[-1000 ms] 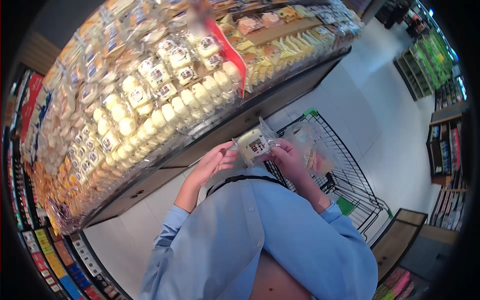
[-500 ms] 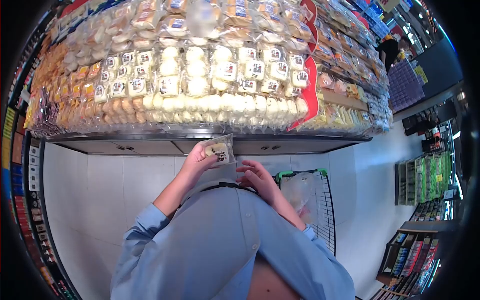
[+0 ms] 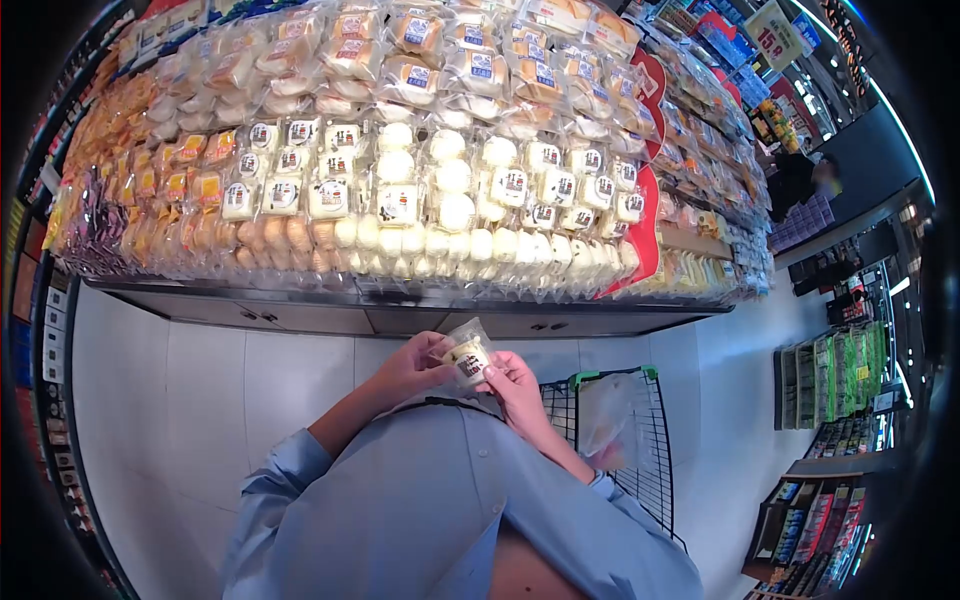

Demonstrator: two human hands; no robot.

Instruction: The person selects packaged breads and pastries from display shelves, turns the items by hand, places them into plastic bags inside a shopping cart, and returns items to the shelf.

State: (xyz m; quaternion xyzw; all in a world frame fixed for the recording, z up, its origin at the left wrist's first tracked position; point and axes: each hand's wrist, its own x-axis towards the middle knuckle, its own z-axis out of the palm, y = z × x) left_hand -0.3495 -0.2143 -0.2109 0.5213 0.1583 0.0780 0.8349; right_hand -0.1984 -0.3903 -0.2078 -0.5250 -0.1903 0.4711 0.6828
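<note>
Between my two hands, in front of my waist, is a clear plastic packet of pale buns [image 3: 468, 358] with black print on its label. My left hand [image 3: 418, 362] grips the packet's left side, thumb towards me. On the other side, the fingers and thumb of my right hand [image 3: 513, 382] pinch its lower right edge. The packet is tilted, its printed face turned up towards me. Beyond it, similar wrapped packets [image 3: 398, 204] lie in rows on the bread display [image 3: 400, 293].
To my right stands a black wire shopping cart [image 3: 655, 440] with green corners, holding a clear plastic bag [image 3: 607, 415]. A red curved divider [image 3: 648, 220] splits the display. Green crates [image 3: 835, 372] stand farther right. A person [image 3: 793, 180] is at the far right back.
My right hand has come in from the side and taken hold of the packet, which my left hand alone held before. The packet has moved slightly right and towards me.
</note>
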